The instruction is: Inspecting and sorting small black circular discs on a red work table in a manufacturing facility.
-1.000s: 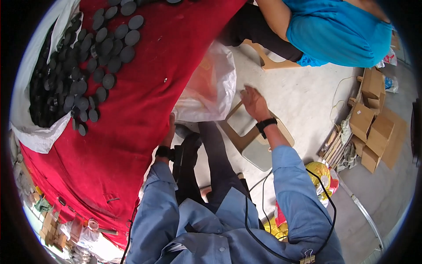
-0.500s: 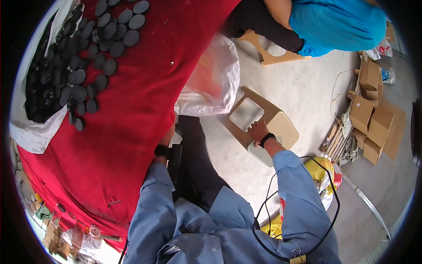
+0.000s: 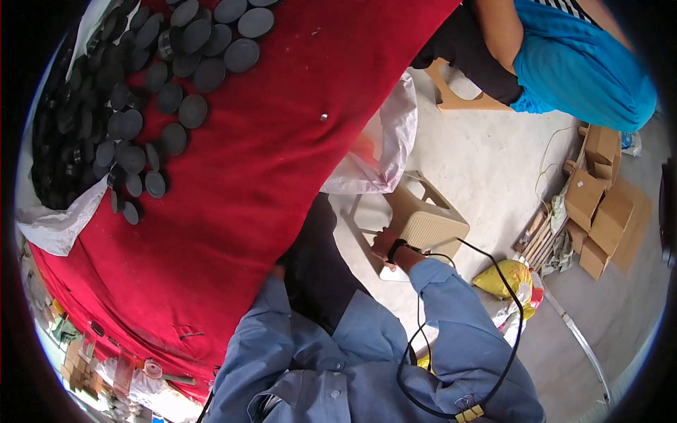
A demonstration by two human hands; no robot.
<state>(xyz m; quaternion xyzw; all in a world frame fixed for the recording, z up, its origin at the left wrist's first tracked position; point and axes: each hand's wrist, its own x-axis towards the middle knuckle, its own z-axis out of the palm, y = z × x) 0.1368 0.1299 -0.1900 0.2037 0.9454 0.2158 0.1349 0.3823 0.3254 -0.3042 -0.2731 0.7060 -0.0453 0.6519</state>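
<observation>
A beige plastic stool point(image 3: 434, 224) with a ribbed seat and openings in its sides lies tipped on the floor to my right. My right hand point(image 3: 384, 247), a black band at its wrist, is closed on the near part of this stool. Only a sliver of my left hand point(image 3: 279, 271) shows at the edge of the red cloth point(image 3: 240, 190). Its fingers are hidden beneath the cloth, so what they touch cannot be seen. A white plastic bag point(image 3: 398, 134) hangs at the cloth's edge, just beyond the stool.
Many round black discs point(image 3: 192, 111) spill from a white sack point(image 3: 63, 222) at the left. A person in blue point(image 3: 578, 63) sits at the far right on another stool point(image 3: 458, 95). Cardboard boxes point(image 3: 610, 218) and a yellow bag point(image 3: 508, 278) lie right. A black cable point(image 3: 518, 303) loops by my right arm.
My right hand has come nearer and to the left, and the stool has turned with it. My left hand has slipped farther under the cloth. The whole view has shifted slightly.
</observation>
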